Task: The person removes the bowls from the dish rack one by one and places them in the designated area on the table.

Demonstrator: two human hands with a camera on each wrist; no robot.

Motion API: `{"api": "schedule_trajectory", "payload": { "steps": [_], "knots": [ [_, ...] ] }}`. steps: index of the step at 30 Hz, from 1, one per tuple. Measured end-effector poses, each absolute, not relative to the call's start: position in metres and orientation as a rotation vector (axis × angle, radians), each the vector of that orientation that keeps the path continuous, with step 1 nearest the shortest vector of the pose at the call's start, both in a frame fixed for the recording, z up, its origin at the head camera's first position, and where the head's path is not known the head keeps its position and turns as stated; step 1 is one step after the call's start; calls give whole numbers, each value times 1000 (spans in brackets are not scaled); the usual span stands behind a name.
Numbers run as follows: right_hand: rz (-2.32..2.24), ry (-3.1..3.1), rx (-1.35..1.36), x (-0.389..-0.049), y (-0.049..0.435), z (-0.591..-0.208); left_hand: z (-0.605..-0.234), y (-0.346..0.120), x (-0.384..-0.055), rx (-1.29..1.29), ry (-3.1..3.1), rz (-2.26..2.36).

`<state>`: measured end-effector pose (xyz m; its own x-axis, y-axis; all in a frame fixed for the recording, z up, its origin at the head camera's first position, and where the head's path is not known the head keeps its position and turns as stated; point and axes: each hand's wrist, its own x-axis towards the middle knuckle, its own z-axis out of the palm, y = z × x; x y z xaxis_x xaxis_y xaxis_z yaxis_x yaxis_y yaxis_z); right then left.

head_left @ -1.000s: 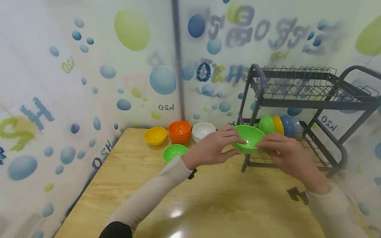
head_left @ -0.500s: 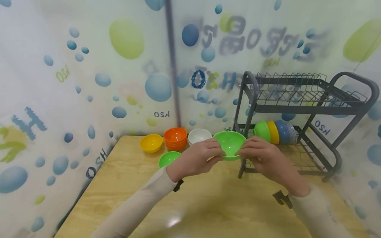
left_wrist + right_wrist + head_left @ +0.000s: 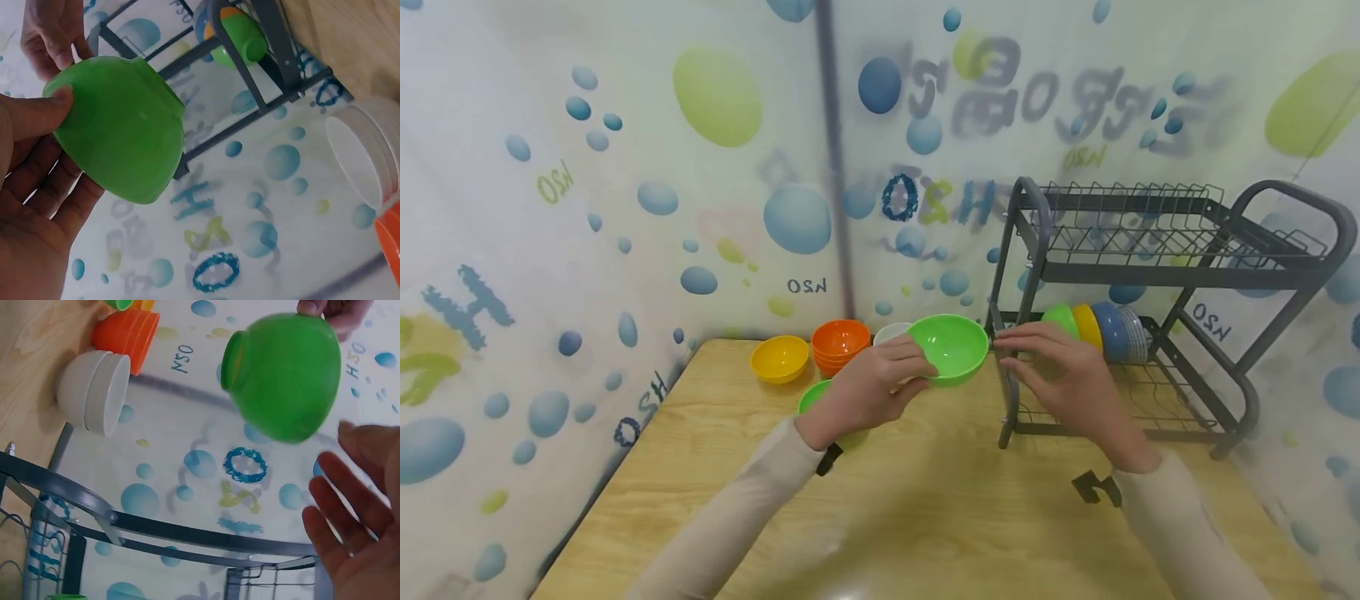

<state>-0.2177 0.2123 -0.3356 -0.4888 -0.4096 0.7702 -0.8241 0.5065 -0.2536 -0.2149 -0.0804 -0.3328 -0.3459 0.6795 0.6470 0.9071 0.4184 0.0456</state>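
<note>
Left hand [image 3: 868, 387] pinching green bowl [image 3: 957, 348], right hand [image 3: 1078, 379] spread, gap clear in right-wrist view, uncertain from head.

**Green bowl [image 3: 957, 348]: in the air, held by left hand [image 3: 868, 385]**

Plain glossy green, round, wide mouth, smooth wall narrowing to a small foot. Tilted, inside facing the head camera. Raised over the table [image 3: 925, 517]. Pinched at its left rim, thumb outside. Right rim just beside the right hand [image 3: 1075, 383], not touching; gap shows in right wrist view.
</note>
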Motion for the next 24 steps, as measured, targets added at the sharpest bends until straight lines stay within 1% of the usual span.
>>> {"api": "schedule_trajectory", "payload": {
  "steps": [6,11,15,24],
  "knots": [
    [951,-2239,572,-227,222,-339,-335,-105,-223,-1235,-2175,-581],
    [1156,-2328,303,-236,224,-336,-335,-128,-230,-1151,-2201,-615],
    [1290,-2365,206,-249,225,-332,-337,-143,-234,-1083,-2239,-623],
    [1429,-2408,159,-269,225,-329,-354,-168,-237,-953,-2345,-577]
  ]
}}
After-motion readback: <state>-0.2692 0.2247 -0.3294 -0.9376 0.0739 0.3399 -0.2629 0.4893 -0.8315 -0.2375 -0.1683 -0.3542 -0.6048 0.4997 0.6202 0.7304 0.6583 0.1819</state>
